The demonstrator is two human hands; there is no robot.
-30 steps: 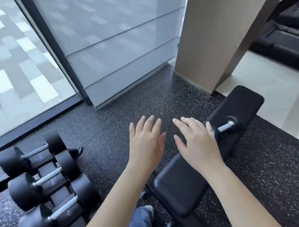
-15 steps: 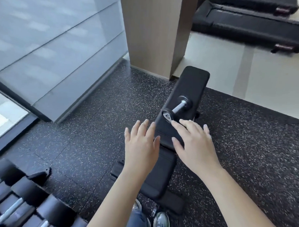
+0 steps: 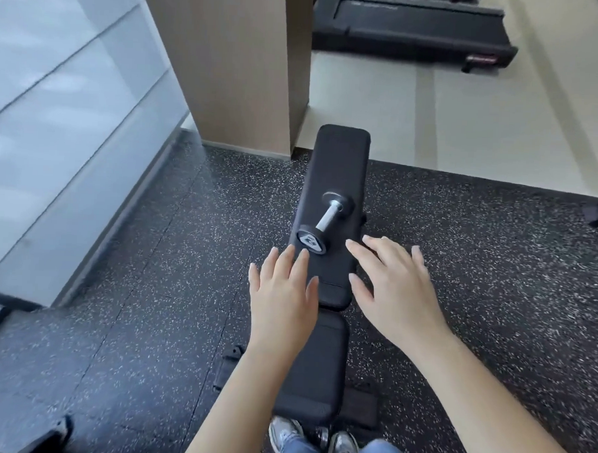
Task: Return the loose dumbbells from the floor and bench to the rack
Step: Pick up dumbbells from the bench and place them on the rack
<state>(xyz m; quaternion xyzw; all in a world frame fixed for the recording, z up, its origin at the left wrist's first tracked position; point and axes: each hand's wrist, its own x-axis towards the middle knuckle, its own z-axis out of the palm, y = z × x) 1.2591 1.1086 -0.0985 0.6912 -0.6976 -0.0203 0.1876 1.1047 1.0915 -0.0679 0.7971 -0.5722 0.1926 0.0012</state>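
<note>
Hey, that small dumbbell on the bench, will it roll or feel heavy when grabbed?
Probably heavy for its size: the dumbbell is small, with solid-looking heads. Those heads look round, so a nudge on the bench might roll it.

Left hand, right hand: both bare. Forearms uncovered as far back from the fingers as the view runs. Blue denim jeans well behind the fingers, at the frame's lower edge. Grey-and-white sneakers, toes showing beyond the jean hems.
</note>
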